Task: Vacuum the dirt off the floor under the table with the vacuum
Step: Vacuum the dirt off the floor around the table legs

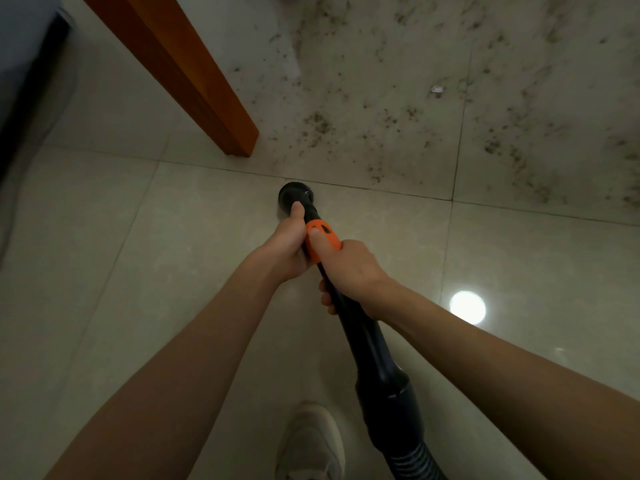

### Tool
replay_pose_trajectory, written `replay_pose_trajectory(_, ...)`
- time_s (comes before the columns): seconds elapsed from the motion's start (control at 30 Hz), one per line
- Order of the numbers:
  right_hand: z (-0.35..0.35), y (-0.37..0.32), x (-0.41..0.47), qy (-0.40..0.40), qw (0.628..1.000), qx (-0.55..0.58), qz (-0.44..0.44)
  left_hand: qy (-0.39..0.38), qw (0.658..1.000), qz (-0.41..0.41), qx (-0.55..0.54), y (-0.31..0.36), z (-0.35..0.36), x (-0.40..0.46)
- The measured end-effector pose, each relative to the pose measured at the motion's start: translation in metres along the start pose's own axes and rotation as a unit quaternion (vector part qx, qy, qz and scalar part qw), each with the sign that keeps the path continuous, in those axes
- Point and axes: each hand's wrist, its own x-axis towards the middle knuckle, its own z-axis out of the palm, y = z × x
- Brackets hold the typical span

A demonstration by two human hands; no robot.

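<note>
Both forearms are bare to the hands, no sleeves visible; one pale, off-white shoe (310,441) shows below.

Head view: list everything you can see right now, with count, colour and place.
vacuum wand: one, black with an orange collar, centre, round nozzle on the floor
dirt: scattered dark specks, upper right tiles
table leg: one, orange-brown wood, upper left
floor: pale glossy tiles, lamp glare at right
paper scrap: one, white, among the dirt
shoe: one, off-white, bottom centre
hands: left hand and right hand, both gripping the wand
</note>
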Motion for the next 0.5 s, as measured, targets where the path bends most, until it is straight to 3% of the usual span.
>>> replay_pose_trajectory(0.5, 0.028, -0.039, 0.043, -0.026, 0.999, 0.016, -0.012, 0.037, 0.999, 0.019, -0.012, 0.045, -0.027, 0.028)
